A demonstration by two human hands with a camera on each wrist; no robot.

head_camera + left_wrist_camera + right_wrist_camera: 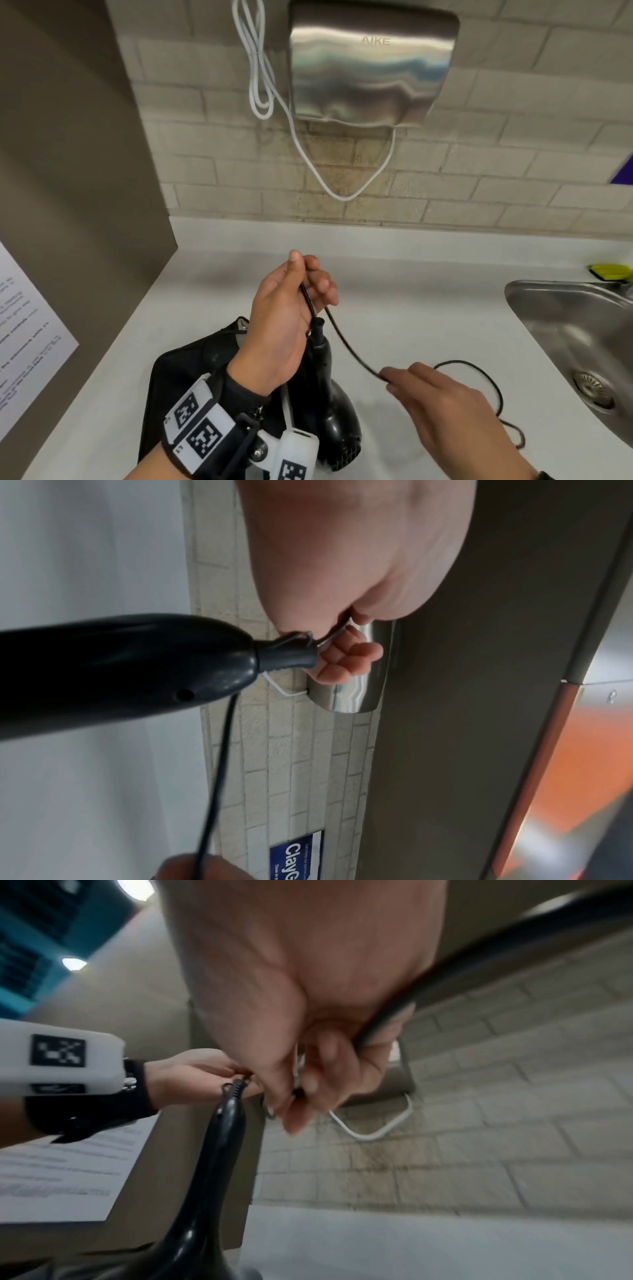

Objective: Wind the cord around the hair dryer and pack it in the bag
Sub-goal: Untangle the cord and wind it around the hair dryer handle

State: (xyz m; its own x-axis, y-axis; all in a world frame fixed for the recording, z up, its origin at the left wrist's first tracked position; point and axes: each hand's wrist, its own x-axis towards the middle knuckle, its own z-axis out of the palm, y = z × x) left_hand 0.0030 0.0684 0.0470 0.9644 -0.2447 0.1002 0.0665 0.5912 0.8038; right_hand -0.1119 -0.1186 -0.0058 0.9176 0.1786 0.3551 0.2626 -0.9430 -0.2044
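Observation:
A black hair dryer (334,404) stands on the white counter (411,308), handle end up and nozzle end down. My left hand (291,308) is raised above the handle tip and pinches the black cord (346,346) just past its strain relief (286,653). From there the cord slopes down to my right hand (445,407), which grips it, then loops loose over the counter toward the sink. A black bag (191,373) lies flat under my left wrist, behind the dryer. The dryer's handle (229,1123) shows in the right wrist view, with the cord (445,969) running through my curled fingers.
A steel sink (575,342) is set in the counter at the right, with a yellow sponge (611,272) behind it. A steel hand dryer (370,65) with a white cable (301,147) hangs on the brick wall. A brown panel with a printed sheet (27,339) stands at left.

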